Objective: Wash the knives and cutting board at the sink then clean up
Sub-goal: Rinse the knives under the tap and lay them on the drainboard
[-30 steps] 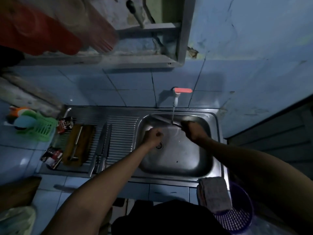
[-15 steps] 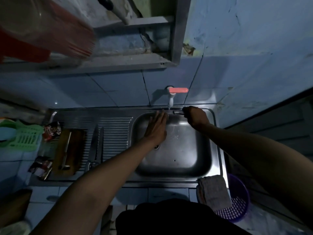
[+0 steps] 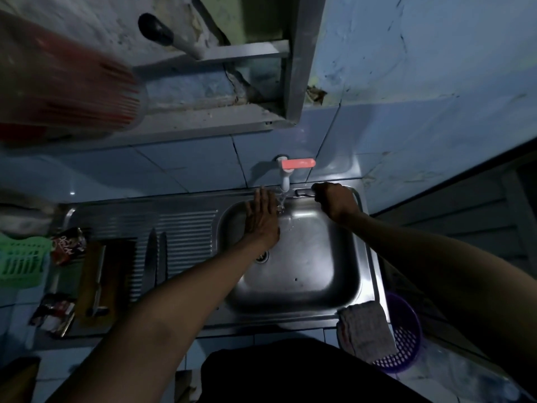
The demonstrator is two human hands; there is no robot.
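Observation:
My left hand is flat with straight fingers over the back of the steel sink, just left of the water running from the tap with its red lever. My right hand grips a knife handle at the sink's back rim; only a short dark bit of the knife shows beside the fist. Two knives lie side by side on the ribbed drainboard. The wooden cutting board lies further left with another knife on top.
A grey cloth hangs over the sink's front right corner above a purple basket. A green basket and snack packets sit at the left. A shelf with red plastic ware overhangs the counter.
My right hand has lifted the knife from the sink basin to its back rim by the tap. My left hand has opened flat and moved up beside the water stream.

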